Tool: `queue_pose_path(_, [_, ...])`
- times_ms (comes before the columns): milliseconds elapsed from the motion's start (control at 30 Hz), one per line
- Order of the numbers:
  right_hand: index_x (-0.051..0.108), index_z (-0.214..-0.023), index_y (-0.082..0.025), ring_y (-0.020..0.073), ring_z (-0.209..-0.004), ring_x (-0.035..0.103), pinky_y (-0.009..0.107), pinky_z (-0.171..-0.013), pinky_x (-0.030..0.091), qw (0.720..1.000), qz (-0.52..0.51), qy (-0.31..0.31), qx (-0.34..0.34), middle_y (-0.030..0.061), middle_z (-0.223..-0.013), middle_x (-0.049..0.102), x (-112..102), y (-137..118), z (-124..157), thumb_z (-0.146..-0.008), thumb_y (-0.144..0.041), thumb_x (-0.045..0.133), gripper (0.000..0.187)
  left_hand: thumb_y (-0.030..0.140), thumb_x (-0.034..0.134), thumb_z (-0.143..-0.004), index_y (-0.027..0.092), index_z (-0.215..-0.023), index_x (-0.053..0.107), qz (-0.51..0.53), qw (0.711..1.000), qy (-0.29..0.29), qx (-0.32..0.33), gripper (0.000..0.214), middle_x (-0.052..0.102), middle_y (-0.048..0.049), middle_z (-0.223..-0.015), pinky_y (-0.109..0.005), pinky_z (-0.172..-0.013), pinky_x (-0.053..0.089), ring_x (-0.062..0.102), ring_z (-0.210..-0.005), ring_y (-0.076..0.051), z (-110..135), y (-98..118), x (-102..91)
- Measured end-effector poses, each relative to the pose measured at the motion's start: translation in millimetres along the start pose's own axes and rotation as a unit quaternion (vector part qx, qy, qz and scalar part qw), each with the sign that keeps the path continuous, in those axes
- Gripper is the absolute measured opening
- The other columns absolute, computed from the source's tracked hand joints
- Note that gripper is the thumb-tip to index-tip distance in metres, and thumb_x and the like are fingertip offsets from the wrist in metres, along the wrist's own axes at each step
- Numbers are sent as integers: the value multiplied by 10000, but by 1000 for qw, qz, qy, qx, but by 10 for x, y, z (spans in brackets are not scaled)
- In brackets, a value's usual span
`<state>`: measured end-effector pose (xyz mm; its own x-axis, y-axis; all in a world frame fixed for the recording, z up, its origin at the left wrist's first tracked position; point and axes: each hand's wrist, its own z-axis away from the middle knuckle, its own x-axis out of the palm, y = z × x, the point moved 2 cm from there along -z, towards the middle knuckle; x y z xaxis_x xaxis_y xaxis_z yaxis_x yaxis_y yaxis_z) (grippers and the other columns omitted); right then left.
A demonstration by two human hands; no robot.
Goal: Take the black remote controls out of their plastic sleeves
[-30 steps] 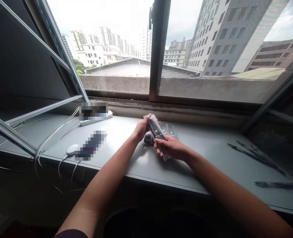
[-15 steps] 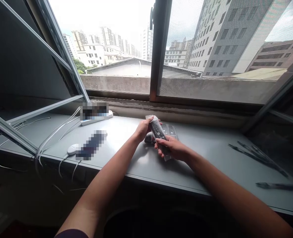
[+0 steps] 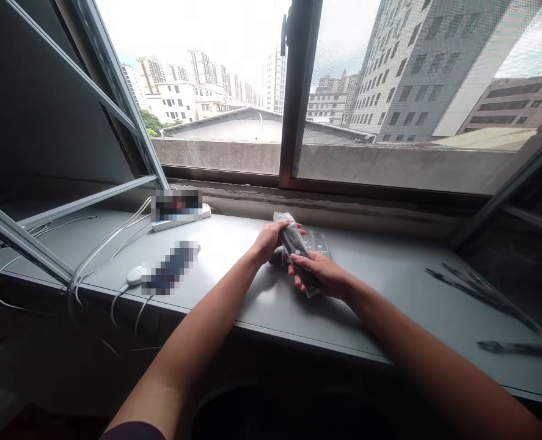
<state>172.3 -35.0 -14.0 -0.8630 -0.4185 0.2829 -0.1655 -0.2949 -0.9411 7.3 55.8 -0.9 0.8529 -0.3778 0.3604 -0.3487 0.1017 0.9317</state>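
Note:
A dark remote control [image 3: 293, 240] in a clear plastic sleeve is held up at a slant above the tabletop. My left hand [image 3: 271, 238] is closed around its far end, thumb on top. My right hand [image 3: 319, 271] grips the near end, with the thumb across the upper face and the fingers underneath. Just behind the hands, several more dark remotes in plastic [image 3: 319, 241] lie on the table, partly hidden by my hands and the held one.
The grey table [image 3: 380, 305] runs along a window. To the left are a white power strip [image 3: 181, 220], a white round charger [image 3: 134, 275], cables and a blurred-out object [image 3: 170, 269]. Several dark pen-like items [image 3: 481, 293] lie at right. Metal frame bars [image 3: 87, 194] rise at left.
The view has shifted slightly, so everything sits a little further right. The held remote has turned a little in my hands; both hands still grip it.

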Motion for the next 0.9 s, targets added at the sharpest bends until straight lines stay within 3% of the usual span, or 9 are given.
queue_pose_path(100, [700,-977,-170,131,-589,697,229,-484,605,1000,-11,13,-15,52,-880,762,10,-21,4,-934,-483,885,366,506,625,-1029,59,-1152,814,-6,1000,-19,-12,500,831,-236,-1099,-305,-600,583,786,-746,-252,22,-4,43])
queue_pose_path(200, [693,-980,-176,140,-612,710,238,-508,625,1000,-17,17,-17,58,-888,767,18,-37,12,-936,-477,883,359,482,618,-1034,57,-1107,822,-12,999,-34,-13,477,831,-236,-1101,-312,-663,613,796,-777,-253,24,-3,57])
queue_pose_path(333, [689,-1007,-176,154,-645,731,247,-526,636,1000,-7,5,-14,67,-919,776,5,-18,8,-932,-480,888,371,398,645,-1016,62,-1101,824,-9,1000,-18,4,390,838,-223,-1083,-313,-669,615,796,-793,-256,20,30,35])
queue_pose_path(467, [687,-993,-175,148,-644,724,239,-515,624,1000,2,-1,-19,61,-919,769,-8,-3,0,-915,-501,899,397,446,641,-1019,54,-1149,814,-9,1000,-3,8,448,834,-238,-1098,-308,-602,581,799,-804,-274,40,69,24])
queue_pose_path(667, [702,-969,-170,145,-623,713,242,-514,620,1000,-6,7,-22,61,-896,761,2,-39,16,-925,-486,890,371,509,650,-1029,70,-1137,823,-31,997,-68,-34,484,828,-244,-1143,-339,-752,619,814,-862,-282,90,66,77])
queue_pose_path(800, [699,-981,-174,162,-640,725,257,-529,632,1000,-6,7,-17,77,-901,771,1,-40,17,-930,-477,883,358,450,711,-1012,81,-1112,826,-34,998,-45,-26,399,837,-219,-1095,-343,-783,612,806,-833,-266,104,80,84])
queue_pose_path(900, [699,-981,-175,162,-648,727,258,-541,639,1000,-3,9,-22,77,-914,773,-6,-40,17,-930,-463,885,347,471,733,-1001,85,-1111,830,-35,999,-34,-19,414,839,-212,-1088,-325,-720,591,794,-813,-251,108,88,82])
